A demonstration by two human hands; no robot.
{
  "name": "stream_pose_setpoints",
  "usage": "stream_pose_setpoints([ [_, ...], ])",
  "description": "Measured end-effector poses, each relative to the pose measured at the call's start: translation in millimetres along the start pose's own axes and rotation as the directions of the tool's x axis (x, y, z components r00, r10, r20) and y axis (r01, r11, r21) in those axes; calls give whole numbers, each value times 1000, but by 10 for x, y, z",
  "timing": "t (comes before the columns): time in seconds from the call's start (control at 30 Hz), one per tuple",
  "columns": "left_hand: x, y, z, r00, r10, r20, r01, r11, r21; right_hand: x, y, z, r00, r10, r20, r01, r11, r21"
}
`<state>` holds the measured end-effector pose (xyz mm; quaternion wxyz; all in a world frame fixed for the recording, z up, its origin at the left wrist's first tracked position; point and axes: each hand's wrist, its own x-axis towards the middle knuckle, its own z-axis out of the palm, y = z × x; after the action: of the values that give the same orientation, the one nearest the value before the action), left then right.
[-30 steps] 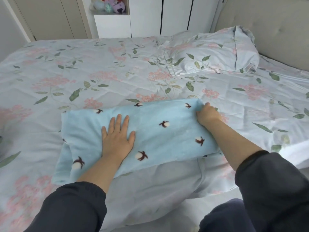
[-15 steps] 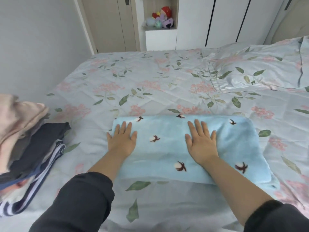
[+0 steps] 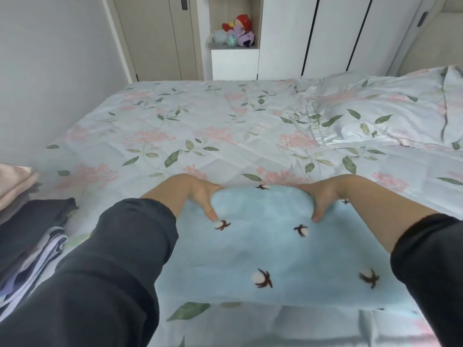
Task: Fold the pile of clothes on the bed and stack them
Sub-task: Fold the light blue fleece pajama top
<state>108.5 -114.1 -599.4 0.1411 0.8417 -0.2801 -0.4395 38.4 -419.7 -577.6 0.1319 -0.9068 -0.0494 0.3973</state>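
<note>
My left hand (image 3: pixel 198 192) and my right hand (image 3: pixel 324 196) both grip the far edge of the light blue fleece cloth (image 3: pixel 263 251), with thumbs pressed on top and fingers curled under the edge, out of sight. The hands are spaced apart along that edge, and the fabric between them bulges upward. The cloth, printed with small white-and-brown cotton bolls, lies folded on the near part of the bed (image 3: pixel 200 126), directly in front of me, with its near edge flat on the floral cover. A stack of folded clothes (image 3: pixel 27 221) sits on the bed at my left, apart from the cloth. A pillow (image 3: pixel 390 116) in the same floral print lies at the far right. Plush toys (image 3: pixel 238 31) sit in a wall niche beyond the bed.
</note>
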Motion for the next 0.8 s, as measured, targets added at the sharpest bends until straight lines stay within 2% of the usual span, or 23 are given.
stream_pose_setpoints([
  [0.13, 3, -64, -102, 983, -135, 124, 125, 988, 86, 83, 80, -68, 989, 58, 135, -67, 996, 61],
  [0.17, -16, -62, -121, 970, -209, 128, 192, 972, 134, 69, 83, -72, 982, 95, 163, -108, 991, 73],
  [0.23, -73, -35, -135, 943, -329, 46, 311, 924, 223, 10, 82, -66, 976, 168, 138, -175, 984, 39],
  [0.3, -155, -3, -117, 936, -338, -97, 352, 901, 253, -96, 61, -53, 981, 191, 34, -191, 982, 12],
  [0.37, -307, 21, -102, 930, -274, -246, 329, 918, 220, -268, 9, -74, 978, 177, -110, -181, 983, -24],
  [0.43, -528, 62, -120, 895, -185, -405, 263, 954, 146, -487, -79, -152, 945, 141, -296, -166, 984, -62],
  [0.47, -664, 103, -141, 853, -136, -504, 235, 962, 138, -595, -130, -206, 908, 111, -404, -150, 986, -66],
  [0.5, -792, 149, -179, 787, -85, -611, 223, 963, 154, -696, -181, -265, 850, 72, -522, -133, 988, -80],
  [0.57, -1028, 242, -269, 607, 17, -795, 246, 947, 208, -878, -280, -378, 675, -27, -737, -129, 980, -154],
  [0.63, -1213, 336, -265, 427, 126, -895, 316, 907, 278, -1016, -345, -419, 465, -126, -876, -172, 958, -229],
  [0.7, -1322, 359, -155, 267, 290, -919, 409, 829, 381, -1111, -373, -322, 277, -237, -931, -254, 917, -309],
  [0.73, -1348, 344, -41, 222, 345, -912, 458, 789, 410, -1132, -365, -210, 203, -283, -937, -283, 900, -333],
  [0.8, -1355, 268, 308, 202, 413, -888, 510, 730, 455, -1134, -318, 144, 96, -349, -932, -287, 887, -362],
])
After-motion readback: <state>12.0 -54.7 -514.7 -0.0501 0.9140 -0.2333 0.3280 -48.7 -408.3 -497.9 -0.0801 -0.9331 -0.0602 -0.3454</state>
